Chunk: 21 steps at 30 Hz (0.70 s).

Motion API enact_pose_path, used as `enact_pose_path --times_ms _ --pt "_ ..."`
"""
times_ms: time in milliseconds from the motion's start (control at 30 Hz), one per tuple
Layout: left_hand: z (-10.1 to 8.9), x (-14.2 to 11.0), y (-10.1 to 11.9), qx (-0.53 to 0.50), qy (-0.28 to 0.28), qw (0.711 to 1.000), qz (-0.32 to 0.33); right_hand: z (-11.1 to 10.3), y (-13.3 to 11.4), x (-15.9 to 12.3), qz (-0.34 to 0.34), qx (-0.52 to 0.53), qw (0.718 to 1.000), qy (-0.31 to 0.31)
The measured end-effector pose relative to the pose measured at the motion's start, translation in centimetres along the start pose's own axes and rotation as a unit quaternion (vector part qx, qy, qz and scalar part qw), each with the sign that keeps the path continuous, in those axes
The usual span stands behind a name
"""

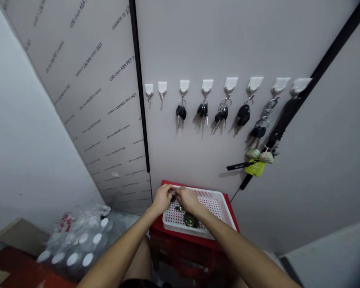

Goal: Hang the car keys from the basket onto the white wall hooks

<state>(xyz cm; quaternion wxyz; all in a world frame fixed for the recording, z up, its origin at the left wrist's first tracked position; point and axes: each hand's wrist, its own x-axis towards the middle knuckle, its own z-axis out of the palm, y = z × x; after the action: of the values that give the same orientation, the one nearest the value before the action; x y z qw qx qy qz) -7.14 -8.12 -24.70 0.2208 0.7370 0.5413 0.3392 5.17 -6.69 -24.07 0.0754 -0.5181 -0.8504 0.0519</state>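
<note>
My left hand and my right hand meet over the far left part of a white plastic basket, fingers closed in a pinch. Between them, below the fingertips, hangs a small dark bunch of keys, largely covered by the fingers. Which fingers grip which part of it I cannot tell. Beneath my right hand, a greenish metallic item and a round dark gold-green item lie in the basket.
The basket stands on a red stool against the wall. White hooks run along the wall; several carry keys, and the two leftmost are bare. A yellow-green key case hangs at right. Wrapped bottles stand lower left.
</note>
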Motion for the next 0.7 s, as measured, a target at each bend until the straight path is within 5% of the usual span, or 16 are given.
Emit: enact_pose_path --times_ms 167,333,533,700 --pt "-0.8 0.2 1.4 -0.132 -0.009 0.991 0.023 -4.0 -0.7 0.2 -0.035 0.147 0.983 0.101" --pt "-3.2 2.3 3.8 -0.325 0.026 0.945 0.030 -8.7 -1.8 1.7 -0.031 0.279 0.951 0.129" --pt "-9.7 5.7 8.0 -0.348 0.079 0.934 0.011 -15.0 -4.5 4.7 -0.021 0.393 0.885 0.250" --pt "-16.3 9.0 11.8 -0.335 0.132 0.931 0.054 -19.4 -7.2 5.9 -0.112 0.347 0.850 0.380"
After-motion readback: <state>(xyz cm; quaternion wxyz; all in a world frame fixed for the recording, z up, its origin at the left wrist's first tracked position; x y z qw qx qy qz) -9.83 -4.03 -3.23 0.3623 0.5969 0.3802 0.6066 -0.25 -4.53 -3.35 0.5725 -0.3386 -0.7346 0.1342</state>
